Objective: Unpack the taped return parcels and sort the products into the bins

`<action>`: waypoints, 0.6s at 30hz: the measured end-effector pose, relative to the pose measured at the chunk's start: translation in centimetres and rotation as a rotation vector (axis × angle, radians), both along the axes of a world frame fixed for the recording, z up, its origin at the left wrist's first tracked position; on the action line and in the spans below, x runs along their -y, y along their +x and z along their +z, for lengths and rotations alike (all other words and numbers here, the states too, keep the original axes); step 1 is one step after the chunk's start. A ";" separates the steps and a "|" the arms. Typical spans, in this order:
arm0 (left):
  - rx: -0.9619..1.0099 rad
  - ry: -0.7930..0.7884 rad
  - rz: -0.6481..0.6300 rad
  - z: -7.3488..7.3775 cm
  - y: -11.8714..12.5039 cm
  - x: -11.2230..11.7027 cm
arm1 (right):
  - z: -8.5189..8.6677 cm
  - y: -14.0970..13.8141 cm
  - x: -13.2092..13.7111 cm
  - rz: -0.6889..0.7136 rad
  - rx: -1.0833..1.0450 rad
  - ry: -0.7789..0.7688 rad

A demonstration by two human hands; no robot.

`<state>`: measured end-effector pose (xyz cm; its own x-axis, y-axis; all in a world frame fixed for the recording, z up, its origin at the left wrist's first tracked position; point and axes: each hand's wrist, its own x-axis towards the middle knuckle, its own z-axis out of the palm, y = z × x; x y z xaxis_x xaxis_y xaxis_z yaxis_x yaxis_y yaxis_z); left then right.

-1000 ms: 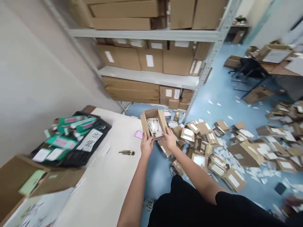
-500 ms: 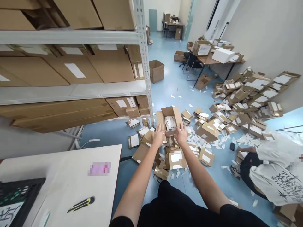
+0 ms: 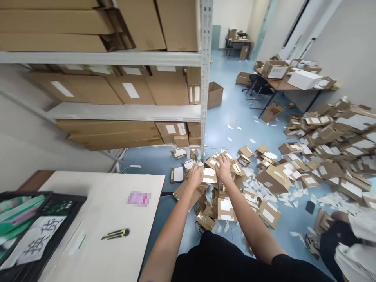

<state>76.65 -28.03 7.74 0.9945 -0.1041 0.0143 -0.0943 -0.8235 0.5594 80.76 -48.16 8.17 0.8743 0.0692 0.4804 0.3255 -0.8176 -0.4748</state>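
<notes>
Both my arms reach out over a heap of small cardboard boxes (image 3: pixel 223 203) on the blue floor. My left hand (image 3: pixel 196 177) and my right hand (image 3: pixel 223 168) are closed on the two ends of one small brown box (image 3: pixel 209 175). Its side with the white label faces me, and its opening is not visible. The box hangs just above the heap, close to the foot of the shelf post (image 3: pixel 205 117).
A white table (image 3: pixel 123 250) at my left carries a yellow-black utility knife (image 3: pixel 115 234), a pink item (image 3: pixel 139 198) and a black crate (image 3: pixel 63 213). The metal shelving holds large cartons (image 3: pixel 147 86). More labelled boxes (image 3: pixel 323 149) and paper slips cover the floor. Another person (image 3: pixel 349 243) crouches at lower right.
The box was open side up with white slips showing inside; now its labelled side faces me. My hands stay on it, slightly lower over the heap, and my view has swung back left.
</notes>
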 end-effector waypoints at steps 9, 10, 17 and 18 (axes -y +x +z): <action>0.098 0.055 0.422 3.1 -9.2 -13.0 | 0.8 -1.6 -18.6 0.608 -0.112 0.029; 0.111 0.062 0.484 3.6 -11.1 -14.7 | 1.0 -2.6 -21.1 0.680 -0.116 0.035; 0.188 0.114 0.958 7.4 -30.7 -24.6 | 3.6 -16.9 -37.4 1.138 -0.089 0.058; 0.196 0.121 1.026 7.7 -34.1 -25.5 | 4.0 -19.8 -39.1 1.196 -0.081 0.064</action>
